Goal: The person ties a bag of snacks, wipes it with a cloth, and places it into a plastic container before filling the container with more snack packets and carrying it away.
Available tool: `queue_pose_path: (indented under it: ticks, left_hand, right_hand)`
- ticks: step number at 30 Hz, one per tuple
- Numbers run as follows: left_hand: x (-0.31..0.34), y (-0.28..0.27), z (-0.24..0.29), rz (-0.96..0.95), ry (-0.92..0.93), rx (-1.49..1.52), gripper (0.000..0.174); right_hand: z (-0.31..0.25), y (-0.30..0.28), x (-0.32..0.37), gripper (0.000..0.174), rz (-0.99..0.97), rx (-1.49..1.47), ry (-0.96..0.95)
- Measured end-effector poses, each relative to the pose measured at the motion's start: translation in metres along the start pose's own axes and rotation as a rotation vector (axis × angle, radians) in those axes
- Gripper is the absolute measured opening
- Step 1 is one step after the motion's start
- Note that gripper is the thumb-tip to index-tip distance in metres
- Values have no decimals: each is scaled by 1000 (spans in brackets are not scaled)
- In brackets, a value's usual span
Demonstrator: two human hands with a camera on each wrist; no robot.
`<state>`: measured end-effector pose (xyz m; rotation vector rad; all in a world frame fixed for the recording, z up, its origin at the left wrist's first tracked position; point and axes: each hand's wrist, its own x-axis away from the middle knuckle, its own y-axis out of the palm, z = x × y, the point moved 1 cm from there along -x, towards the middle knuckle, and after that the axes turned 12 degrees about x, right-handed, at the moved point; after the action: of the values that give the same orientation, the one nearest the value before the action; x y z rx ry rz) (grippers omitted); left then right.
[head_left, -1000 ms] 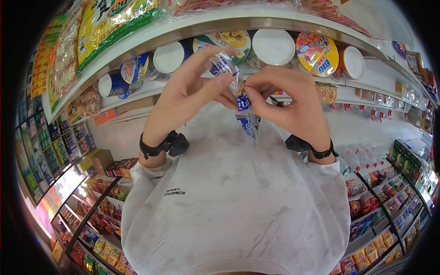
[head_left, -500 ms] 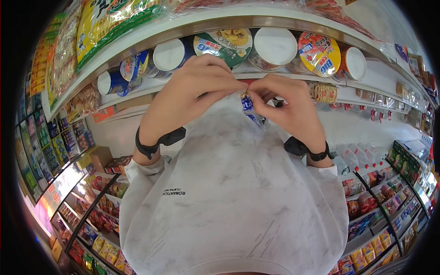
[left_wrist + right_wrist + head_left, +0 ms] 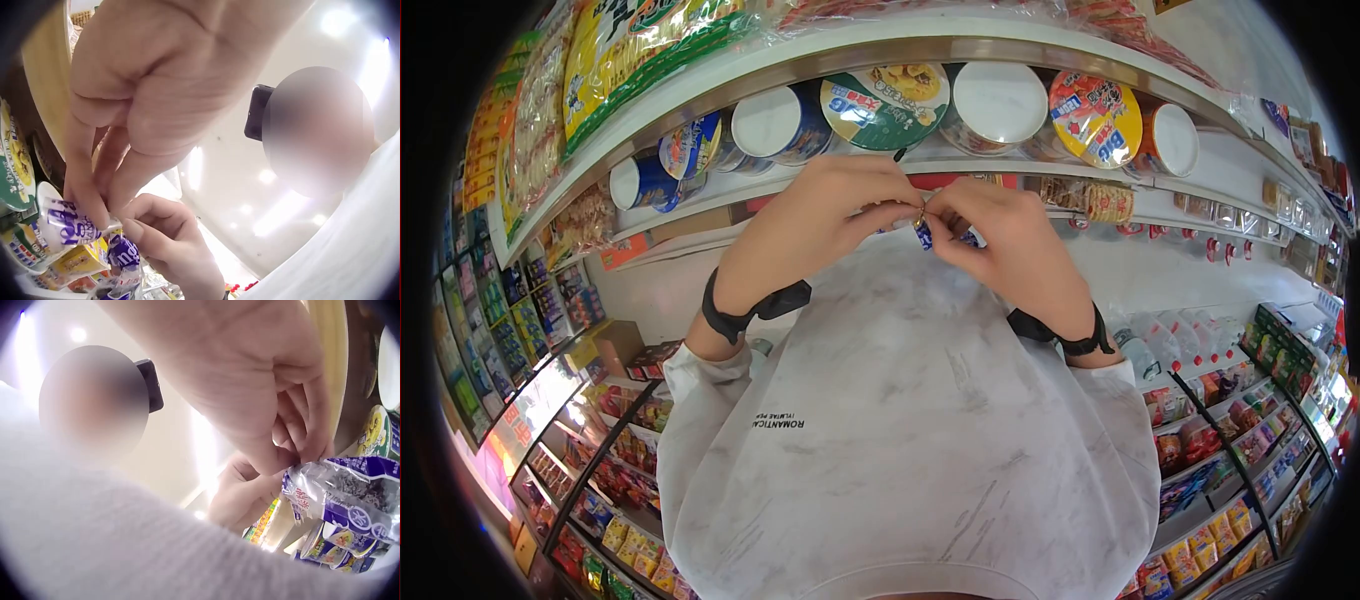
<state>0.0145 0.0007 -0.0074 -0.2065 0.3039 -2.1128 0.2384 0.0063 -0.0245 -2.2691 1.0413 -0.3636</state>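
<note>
A clear plastic bag with purple print is held at its gathered neck by both hands; little of the bag (image 3: 924, 236) shows in the head view. The left hand (image 3: 820, 225) (image 3: 156, 81) (image 3: 240, 494) pinches the neck between thumb and fingers. Opposite it, with fingertips almost touching, the right hand (image 3: 1012, 235) (image 3: 172, 240) (image 3: 269, 381) pinches the neck too. In the left wrist view the bag's loose top (image 3: 72, 226) flares out beside the fingers. Dark contents fill the bag (image 3: 356, 494) in the right wrist view. A small gold-coloured piece (image 3: 919, 217) shows at the fingertips.
Behind the hands a white shelf (image 3: 880, 180) carries several instant noodle tubs (image 3: 885, 105). Large noodle packs (image 3: 650, 75) lie on the shelf above. Racks of snack packets (image 3: 1235, 440) stand to both sides, with clear bottles (image 3: 1185, 340) at the right.
The left hand has shifted from the bag's spread top to its neck, closing its fingers together. The right hand has moved slightly left, and the bag is now mostly hidden from the head view.
</note>
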Motion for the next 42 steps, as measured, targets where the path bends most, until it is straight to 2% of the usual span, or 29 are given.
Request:
queue_pose_path:
  ticks: [4,7,13,16,19,22,28,42]
  left_hand:
    - [-4,-4,-7,-88,-5,7,10]
    - [-3,-2,-13,-84,-175,246,8]
    - [-1,-3,-13,-137,-133,183,9]
    - [11,7,-14,-68,-116,217,11]
    - [19,12,-12,-16,-108,203,11]
    - [25,17,-12,1,-229,319,15]
    - [30,21,-18,12,-288,402,15]
    - [28,24,-14,30,-301,399,15]
  right_hand:
    - [-1,2,0,14,-18,25,0]
    - [1,3,1,14,-27,19,-4]
    - [0,1,1,12,-63,-42,9]
    - [0,-3,2,11,-133,2,-29]
    - [3,1,3,14,-81,-31,-80]
    - [4,-3,2,12,-176,-15,-104]
    - [13,0,7,14,-196,-181,5]
    - [13,-2,1,14,-235,-149,-18]
